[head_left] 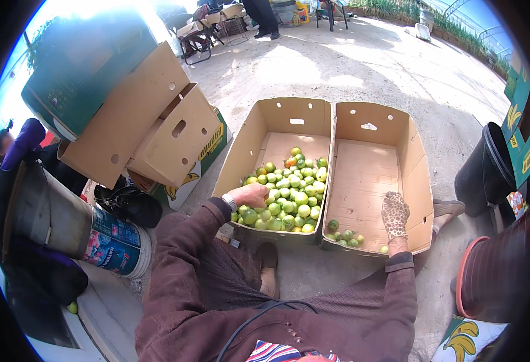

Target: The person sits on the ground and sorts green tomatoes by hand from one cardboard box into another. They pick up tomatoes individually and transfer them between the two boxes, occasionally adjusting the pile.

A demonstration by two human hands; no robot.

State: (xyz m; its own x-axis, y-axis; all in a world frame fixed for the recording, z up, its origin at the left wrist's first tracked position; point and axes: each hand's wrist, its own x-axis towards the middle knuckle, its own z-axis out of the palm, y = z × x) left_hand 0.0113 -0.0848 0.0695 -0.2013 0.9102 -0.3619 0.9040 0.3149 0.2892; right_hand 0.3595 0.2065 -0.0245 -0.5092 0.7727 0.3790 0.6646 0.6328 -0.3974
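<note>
Two cardboard boxes stand side by side on the ground before me. The left cardboard box (276, 113) holds a heap of green tomatoes (292, 190), a few of them turning orange. My left hand (250, 195), bare with a watch at the wrist, is over the heap's left side, fingers curled; whether it holds a tomato is hidden. In the right cardboard box (366, 158), several small green tomatoes (347, 236) lie in the near left corner. My right hand (395, 214), in a leopard-print glove, is over its right side, back turned up; its fingertips and anything under them are hidden.
Stacked cardboard boxes (147, 104) and a large bucket (115, 242) stand at the left. At the right are a black bucket (484, 172) and a dark red tub (495, 276). A person in dark trousers (261, 16) stands at the back near a folding chair (194, 38).
</note>
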